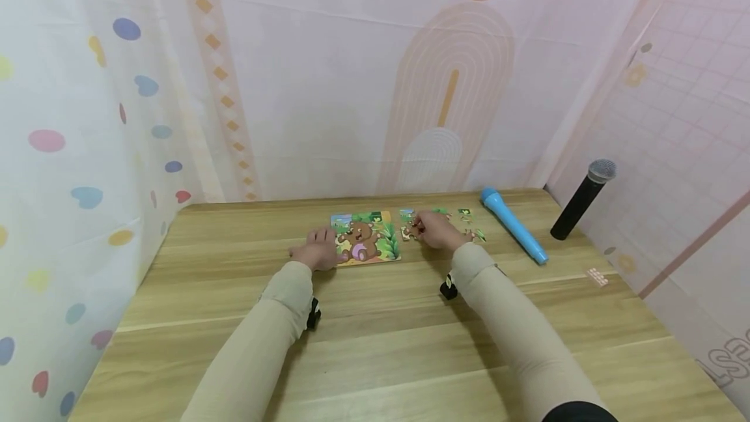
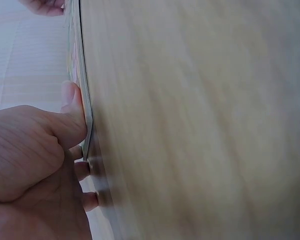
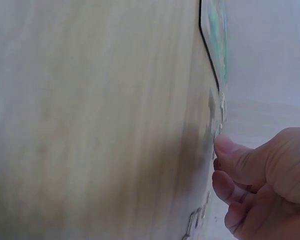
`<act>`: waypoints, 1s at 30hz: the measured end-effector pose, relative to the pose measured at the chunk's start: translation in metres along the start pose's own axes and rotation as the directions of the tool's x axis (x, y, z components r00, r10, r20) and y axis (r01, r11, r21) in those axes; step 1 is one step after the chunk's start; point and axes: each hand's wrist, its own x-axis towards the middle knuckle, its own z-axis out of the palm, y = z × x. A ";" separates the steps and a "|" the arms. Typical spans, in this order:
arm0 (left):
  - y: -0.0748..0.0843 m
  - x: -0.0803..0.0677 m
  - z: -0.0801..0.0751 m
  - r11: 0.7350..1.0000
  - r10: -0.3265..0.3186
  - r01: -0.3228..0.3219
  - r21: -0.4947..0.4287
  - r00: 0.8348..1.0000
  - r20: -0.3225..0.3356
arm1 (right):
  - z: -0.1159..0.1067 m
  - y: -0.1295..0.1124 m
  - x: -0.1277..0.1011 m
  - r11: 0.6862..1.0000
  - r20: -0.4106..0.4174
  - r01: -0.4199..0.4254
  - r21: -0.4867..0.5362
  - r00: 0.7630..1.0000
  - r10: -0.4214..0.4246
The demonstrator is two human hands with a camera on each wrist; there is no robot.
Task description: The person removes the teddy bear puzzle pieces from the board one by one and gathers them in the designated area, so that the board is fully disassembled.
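A square puzzle board (image 1: 366, 238) with a brown bear picture lies flat on the wooden table (image 1: 375, 344). My left hand (image 1: 319, 250) rests at the board's left edge. In the left wrist view its thumb (image 2: 72, 115) presses on the board's edge (image 2: 86, 127) and the other fingertips touch the tabletop. Loose puzzle pieces (image 1: 469, 223) lie just right of the board. My right hand (image 1: 435, 230) is on them. In the right wrist view its thumb (image 3: 225, 147) and curled fingers pinch at one of the pieces (image 3: 216, 125).
A blue toy microphone (image 1: 514, 225) lies on the table right of the pieces. A black microphone (image 1: 580, 202) leans at the far right corner. A small pale block (image 1: 596, 276) sits near the right edge. Fabric walls enclose the table on three sides.
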 end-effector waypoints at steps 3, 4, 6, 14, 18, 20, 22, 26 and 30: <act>-0.004 0.006 0.003 1.000 -0.005 0.005 0.003 1.000 -0.003 | 0.000 0.004 0.000 1.000 0.008 0.009 -0.024 1.000 -0.009; -0.004 0.007 0.003 1.000 -0.006 0.006 0.002 1.000 -0.005 | 0.000 0.005 0.000 0.999 0.011 0.016 -0.031 1.000 -0.015; -0.005 0.009 0.004 1.000 -0.005 0.005 0.004 1.000 -0.006 | 0.001 0.007 0.000 0.999 0.016 0.033 -0.040 0.999 -0.032; -0.004 0.008 0.002 1.000 -0.002 0.002 0.010 1.000 0.008 | -0.001 0.008 -0.002 0.995 -0.017 0.083 0.058 0.997 -0.082; -0.005 0.007 0.002 1.000 -0.014 0.014 0.004 1.000 -0.006 | 0.002 -0.006 -0.004 0.973 0.000 0.198 0.119 0.980 -0.199; -0.005 0.007 0.002 1.000 -0.007 0.006 -0.011 1.000 -0.015 | 0.005 -0.013 -0.004 0.963 0.033 0.231 0.137 0.971 -0.238; -0.006 0.007 0.003 0.999 0.008 -0.008 -0.034 1.000 -0.021 | 0.008 -0.021 -0.004 0.960 0.063 0.236 0.149 0.967 -0.248; -0.005 0.007 0.004 0.997 0.025 -0.027 -0.067 0.999 -0.022 | 0.015 -0.030 -0.004 0.964 0.099 0.245 0.108 0.962 -0.255; -0.004 0.008 0.005 0.997 0.021 -0.022 -0.071 1.000 -0.019 | 0.020 -0.033 -0.003 0.972 0.115 0.227 0.061 0.966 -0.233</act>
